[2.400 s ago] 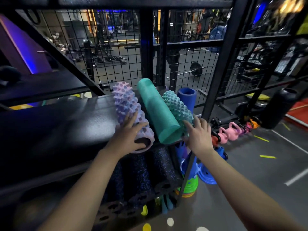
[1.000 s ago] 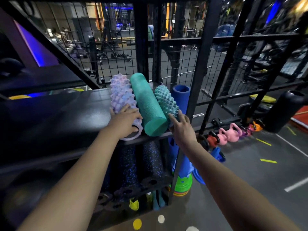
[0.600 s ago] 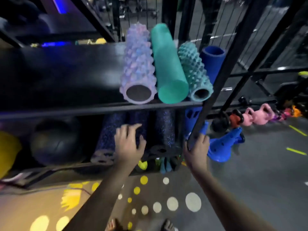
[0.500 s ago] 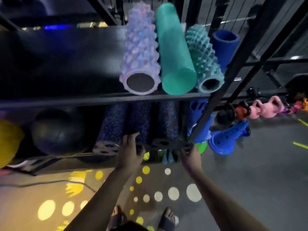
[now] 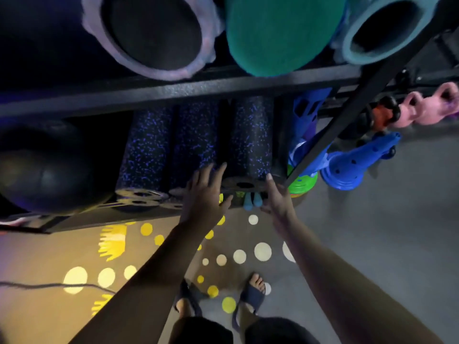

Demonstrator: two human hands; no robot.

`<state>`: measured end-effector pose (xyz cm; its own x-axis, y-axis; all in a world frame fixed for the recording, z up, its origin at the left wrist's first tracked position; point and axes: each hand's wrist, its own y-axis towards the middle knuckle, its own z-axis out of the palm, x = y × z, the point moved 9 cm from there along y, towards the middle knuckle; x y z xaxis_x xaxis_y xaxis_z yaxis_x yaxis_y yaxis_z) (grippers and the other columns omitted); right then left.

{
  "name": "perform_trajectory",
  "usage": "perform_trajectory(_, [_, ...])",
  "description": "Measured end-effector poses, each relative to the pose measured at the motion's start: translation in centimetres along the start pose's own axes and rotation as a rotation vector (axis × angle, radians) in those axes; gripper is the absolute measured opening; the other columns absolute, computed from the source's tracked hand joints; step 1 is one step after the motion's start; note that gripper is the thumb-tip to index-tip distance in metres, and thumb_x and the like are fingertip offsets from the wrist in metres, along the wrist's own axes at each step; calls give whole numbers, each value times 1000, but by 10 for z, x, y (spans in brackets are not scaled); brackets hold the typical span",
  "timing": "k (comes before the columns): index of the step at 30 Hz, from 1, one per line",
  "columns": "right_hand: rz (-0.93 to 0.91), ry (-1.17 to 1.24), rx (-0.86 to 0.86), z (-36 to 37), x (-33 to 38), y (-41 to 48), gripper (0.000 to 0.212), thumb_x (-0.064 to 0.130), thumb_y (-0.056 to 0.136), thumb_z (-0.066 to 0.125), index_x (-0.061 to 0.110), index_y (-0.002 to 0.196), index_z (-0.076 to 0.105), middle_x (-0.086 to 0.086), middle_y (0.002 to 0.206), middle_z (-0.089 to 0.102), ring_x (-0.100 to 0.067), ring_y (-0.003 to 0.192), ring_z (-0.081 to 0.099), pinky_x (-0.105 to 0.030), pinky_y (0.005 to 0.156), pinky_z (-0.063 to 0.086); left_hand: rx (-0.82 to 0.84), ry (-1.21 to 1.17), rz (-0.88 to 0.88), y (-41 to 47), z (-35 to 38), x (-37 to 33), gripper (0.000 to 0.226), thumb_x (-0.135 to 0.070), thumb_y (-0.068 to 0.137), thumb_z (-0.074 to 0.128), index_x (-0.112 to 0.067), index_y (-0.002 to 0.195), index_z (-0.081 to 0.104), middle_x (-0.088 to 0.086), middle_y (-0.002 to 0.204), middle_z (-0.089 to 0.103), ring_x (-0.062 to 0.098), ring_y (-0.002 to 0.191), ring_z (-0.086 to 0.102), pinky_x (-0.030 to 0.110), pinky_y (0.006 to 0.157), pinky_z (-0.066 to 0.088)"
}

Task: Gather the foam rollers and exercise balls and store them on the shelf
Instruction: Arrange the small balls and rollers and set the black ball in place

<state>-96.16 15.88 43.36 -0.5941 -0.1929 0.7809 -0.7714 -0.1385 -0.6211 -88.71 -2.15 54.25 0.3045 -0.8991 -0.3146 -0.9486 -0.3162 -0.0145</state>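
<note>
Two hands spread wide, left hand [image 5: 206, 194] and right hand [image 5: 277, 197], flank the speckled roller [image 5: 250, 135] at centre; slanted shelf post [image 5: 352, 115] stands just right.

Blue perforated cones [image 5: 352, 167] are laid on their side at centre right, with green discs [image 5: 304, 182] just beside them. Pink kettlebells [image 5: 422, 108] and an orange kettlebell [image 5: 381, 115] are lined up at upper right. A black cable [image 5: 49, 285] is run across the dotted floor [image 5: 397, 244] at lower left.
</note>
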Motion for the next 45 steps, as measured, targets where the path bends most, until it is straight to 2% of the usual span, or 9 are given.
perform_trajectory(7, [71, 45, -27, -13, -36, 37, 56, 68, 89, 46, 21, 112, 67, 0, 116, 71, -21, 97, 70, -45, 87, 56, 94, 171, 38, 68, 72, -18, 126, -41, 76, 84, -32, 161, -10, 20, 169, 3, 41, 153, 18, 51, 125, 19])
perform_trajectory(10, [30, -97, -109, -28, -47, 50, 37, 53, 95, 48, 23, 90, 69, 3, 98, 75, -21, 89, 70, -47, 88, 54, 72, 37, 33, 74, 75, -11, 120, -27, 77, 83, -38, 161, -3, 17, 169, 5, 40, 150, 28, 47, 122, 30])
perform_trajectory(13, [-165, -475, -174, -30, -42, 68, 32, 38, 97, 52, 11, 90, 67, -11, 94, 72, -36, 96, 66, -42, 81, 49, -220, -196, 35, 68, 38, 2, 101, -15, 73, 79, -31, 159, 28, 14, 165, 27, 32, 147, 39, 44, 111, 46])
perform_trajectory(19, [-546, -764, -413, 2, 20, 83, 75, 37, 93, 66, -6, 147, 37, -31, 149, 38, -45, 138, 35, -47, 118, 28, -632, -376, -49, 53, -34, 29, 83, -8, 73, 73, -9, 151, 43, 14, 158, 42, 21, 148, 39, 8, 114, 26])
perform_trajectory(25, [-122, -1015, -310, 11, 15, 149, 139, 76, 70, 70, -9, 156, 1, -40, 152, 28, -48, 144, 28, -49, 120, 21, -630, -446, -162, 51, -36, 57, 88, -9, 71, 73, -15, 153, 42, -3, 154, 49, 13, 143, 46, 22, 115, 39])
perform_trajectory(30, [-75, -1047, -256, 13, 17, 158, 143, 60, 60, 87, -1, 157, 2, -34, 148, 34, -46, 141, 32, -46, 120, 24, -573, -403, -182, 55, -26, 61, 89, -10, 71, 74, -21, 153, 42, -2, 156, 46, 13, 145, 42, -2, 104, 25])
perform_trajectory(36, [-170, -1136, -211, 16, 17, 155, 142, 58, 58, 87, 0, 157, 4, -30, 146, 39, -44, 135, 38, -47, 117, 29, -638, -384, -127, 51, -39, 76, 82, -12, 76, 74, -14, 152, 43, 2, 154, 50, 16, 143, 46, 12, 111, 35])
perform_trajectory(39, [-133, -1115, -218, 17, 15, 151, 141, 55, 59, 88, 4, 159, 2, -27, 154, 30, -44, 140, 32, -50, 119, 26, -593, -338, -77, 51, -37, 73, 82, -16, 76, 73, -13, 153, 43, 5, 155, 48, 17, 144, 45, 2, 107, 28])
perform_trajectory(45, [-801, -1076, -288, 93, 18, 84, 95, 42, 70, 66, 1, 151, 36, -25, 153, 36, -45, 139, 36, -51, 118, 29, -600, -355, -59, 51, -40, 81, 84, -21, 79, 75, -8, 154, 39, 5, 156, 46, 19, 145, 44, 10, 112, 31])
